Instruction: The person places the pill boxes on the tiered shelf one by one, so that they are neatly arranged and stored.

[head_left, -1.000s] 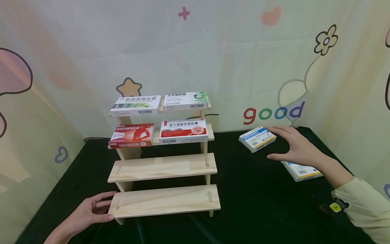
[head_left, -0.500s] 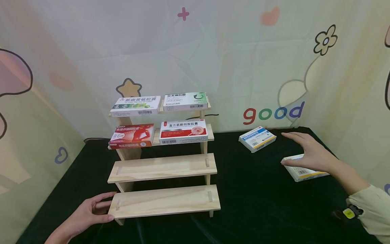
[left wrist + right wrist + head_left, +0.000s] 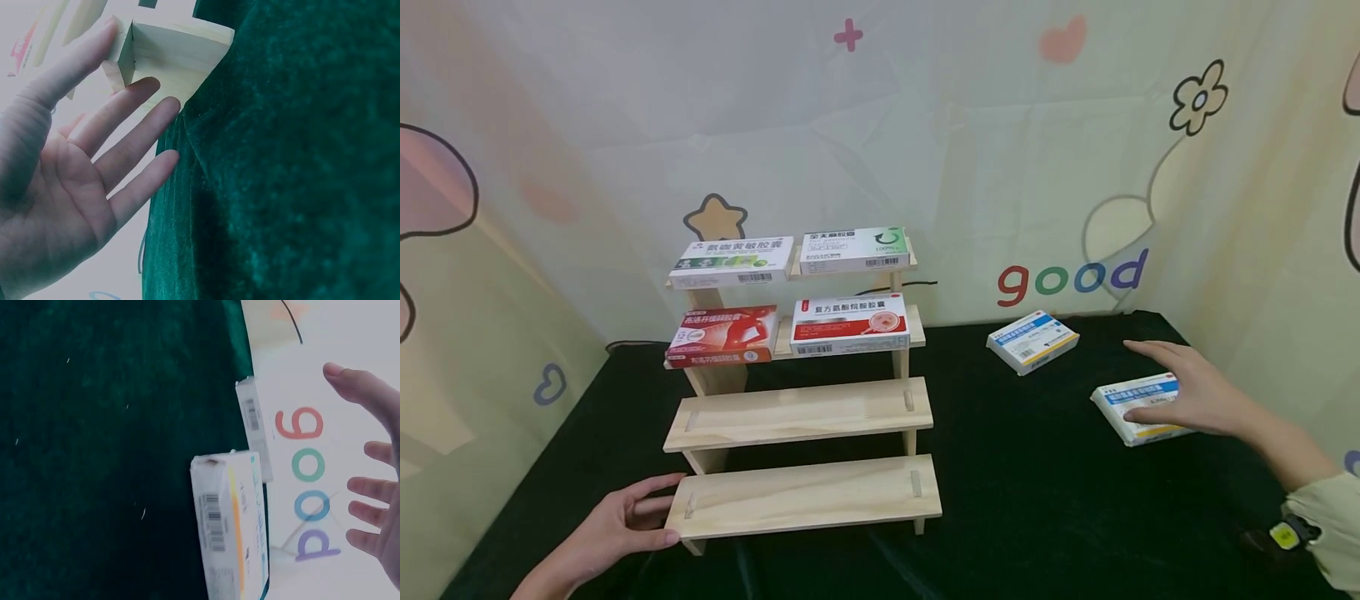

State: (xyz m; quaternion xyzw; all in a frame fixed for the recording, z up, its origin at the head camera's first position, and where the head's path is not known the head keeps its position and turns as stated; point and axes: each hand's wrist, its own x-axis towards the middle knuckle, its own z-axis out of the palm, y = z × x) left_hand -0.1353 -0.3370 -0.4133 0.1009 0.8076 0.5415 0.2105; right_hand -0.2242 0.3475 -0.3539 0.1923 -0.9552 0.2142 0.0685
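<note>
A stepped wooden display rack (image 3: 801, 412) stands on the dark green cloth. My left hand (image 3: 613, 529) holds the left end of its bottom shelf, thumb at the front corner and fingers along the side; in the left wrist view, a thumb (image 3: 75, 65) and fingertips meet the pale wood. My right hand (image 3: 1198, 392) hovers with spread fingers over a white, blue and yellow medicine box (image 3: 1138, 404), covering its right part and holding nothing. A matching medicine box (image 3: 1032, 342) lies farther back. In the right wrist view, the nearer box (image 3: 215, 525) shows its barcode side.
The rack's top shelf carries a white-green medicine box (image 3: 732, 260) and another white-green box (image 3: 855, 250). Below them lie a red medicine box (image 3: 724, 335) and a red-white one (image 3: 850, 323). A printed curtain (image 3: 955, 167) hangs behind and at both sides.
My right hand has moved from beside the farther medicine box, right and toward me, to above the nearer one. The left hand keeps its place on the rack.
</note>
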